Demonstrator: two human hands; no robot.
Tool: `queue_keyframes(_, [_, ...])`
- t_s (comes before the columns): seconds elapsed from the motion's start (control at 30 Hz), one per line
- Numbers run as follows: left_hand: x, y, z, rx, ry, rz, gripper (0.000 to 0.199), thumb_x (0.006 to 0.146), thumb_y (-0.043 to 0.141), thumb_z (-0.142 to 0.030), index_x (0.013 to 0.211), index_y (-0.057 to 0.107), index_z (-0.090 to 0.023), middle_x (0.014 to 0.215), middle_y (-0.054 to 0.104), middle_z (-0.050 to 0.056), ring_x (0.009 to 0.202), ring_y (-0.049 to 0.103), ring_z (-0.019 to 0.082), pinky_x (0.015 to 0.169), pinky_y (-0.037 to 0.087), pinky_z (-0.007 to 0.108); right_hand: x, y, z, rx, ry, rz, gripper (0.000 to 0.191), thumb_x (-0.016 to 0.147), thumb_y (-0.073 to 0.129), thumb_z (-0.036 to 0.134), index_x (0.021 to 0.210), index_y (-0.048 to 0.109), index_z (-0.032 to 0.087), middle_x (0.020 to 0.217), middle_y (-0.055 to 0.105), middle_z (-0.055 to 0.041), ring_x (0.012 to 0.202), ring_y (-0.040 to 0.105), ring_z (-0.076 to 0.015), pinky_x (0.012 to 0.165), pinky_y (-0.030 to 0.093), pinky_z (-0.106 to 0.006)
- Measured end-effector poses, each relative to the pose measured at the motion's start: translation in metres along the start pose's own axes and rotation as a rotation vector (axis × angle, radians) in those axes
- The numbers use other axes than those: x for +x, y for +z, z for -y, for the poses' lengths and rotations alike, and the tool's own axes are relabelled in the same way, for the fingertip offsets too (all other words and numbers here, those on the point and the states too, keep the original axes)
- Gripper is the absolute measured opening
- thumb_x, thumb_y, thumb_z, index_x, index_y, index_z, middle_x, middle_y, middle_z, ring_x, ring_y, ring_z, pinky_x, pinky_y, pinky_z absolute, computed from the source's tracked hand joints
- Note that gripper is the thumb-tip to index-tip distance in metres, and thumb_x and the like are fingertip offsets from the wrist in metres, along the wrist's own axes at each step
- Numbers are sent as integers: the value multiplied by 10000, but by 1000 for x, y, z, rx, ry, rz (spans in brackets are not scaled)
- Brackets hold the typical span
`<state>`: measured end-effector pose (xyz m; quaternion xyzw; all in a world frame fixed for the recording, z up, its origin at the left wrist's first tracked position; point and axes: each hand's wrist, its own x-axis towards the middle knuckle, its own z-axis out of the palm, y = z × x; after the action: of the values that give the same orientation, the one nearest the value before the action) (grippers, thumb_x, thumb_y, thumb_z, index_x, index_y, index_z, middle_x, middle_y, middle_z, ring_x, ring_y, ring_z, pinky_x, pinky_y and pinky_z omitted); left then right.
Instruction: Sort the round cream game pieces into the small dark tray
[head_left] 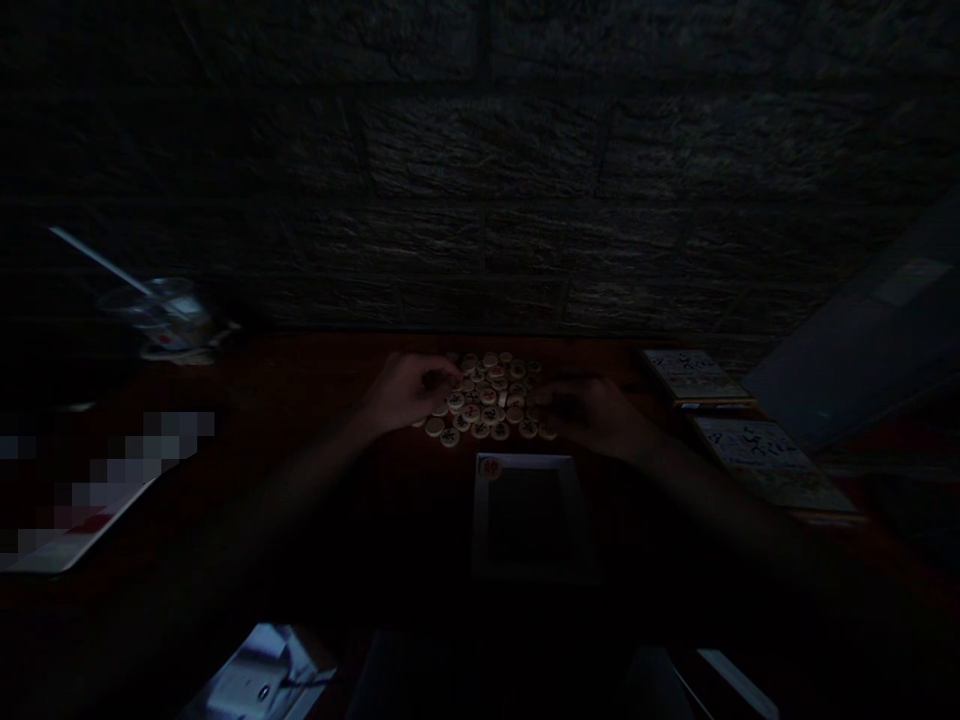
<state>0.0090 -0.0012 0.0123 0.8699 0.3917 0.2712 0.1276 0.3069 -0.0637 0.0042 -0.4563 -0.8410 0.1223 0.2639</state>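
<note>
Round wooden Chinese chess pieces (488,397) with red and black characters lie in a loose, partly stacked cluster on a dark reddish table. My left hand (411,390) rests at the cluster's left edge, its fingers loosely curved with a gap between thumb and forefinger. At the right edge, my right hand (589,412) has its fingers bent toward the nearest pieces; shadow hides part of them. No piece shows clearly in either hand. Nearer to me lies a shallow, light-rimmed tray (587,515), with one red-marked piece (490,468) in its far left corner.
Two flat printed boxes, one farther (694,375) and one nearer (772,462), lie on the right. A clear cup (176,318) with a straw stands at the far left. A stone-block wall (480,230) rises behind the table. The light is very dim.
</note>
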Motion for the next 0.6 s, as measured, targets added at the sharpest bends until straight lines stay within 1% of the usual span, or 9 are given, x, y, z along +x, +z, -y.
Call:
queue_keyframes(0.1, [0, -1, 1, -3, -18, 3, 221, 886, 576, -247, 948, 783, -202, 929, 814, 34, 821, 754, 183, 733, 543, 276, 0, 1, -4, -1, 16, -25, 196, 872, 662, 177, 1019, 787, 210, 1025, 784, -50, 872, 741, -187, 759, 548, -285])
queue_keyframes(0.2, [0, 0, 1, -46, 13, 19, 211, 868, 589, -225, 962, 775, -192, 928, 804, 39, 816, 744, 178, 724, 542, 270, -1, 2, -7, -10, 28, -84, 222, 902, 657, 247, 1088, 771, 210, 1058, 787, -59, 916, 750, -201, 792, 565, -301])
queue_keyframes(0.27, [-1, 1, -1, -87, 57, 56, 202, 852, 613, -215, 977, 770, -184, 915, 787, 42, 788, 726, 164, 696, 533, 259, -1, 3, -9, -12, 52, -123, 220, 913, 656, 285, 1083, 771, 206, 1056, 789, -64, 916, 755, -206, 791, 574, -306])
queue_keyframes(0.33, [-1, 2, -5, -110, 114, 95, 188, 841, 653, -228, 977, 772, -177, 912, 760, 52, 783, 705, 161, 692, 526, 263, -1, 3, -10, 1, 80, -144, 207, 903, 654, 259, 1061, 775, 201, 1062, 791, -69, 915, 759, -207, 790, 583, -306])
queue_keyframes(0.47, [-2, 3, -13, -87, 214, 125, 158, 840, 706, -266, 958, 784, -196, 941, 717, 64, 875, 678, 186, 782, 527, 308, -1, 1, -11, 19, 136, -177, 222, 883, 637, 210, 1053, 778, 190, 1090, 792, -82, 930, 764, -216, 807, 594, -319])
queue_keyframes(0.6, [-2, 2, -15, -58, 238, 138, 150, 833, 722, -272, 955, 782, -208, 957, 704, 64, 910, 665, 201, 816, 521, 333, 0, 0, -9, 28, 136, -165, 230, 866, 642, 218, 1043, 785, 189, 1064, 797, -82, 912, 766, -224, 779, 599, -323])
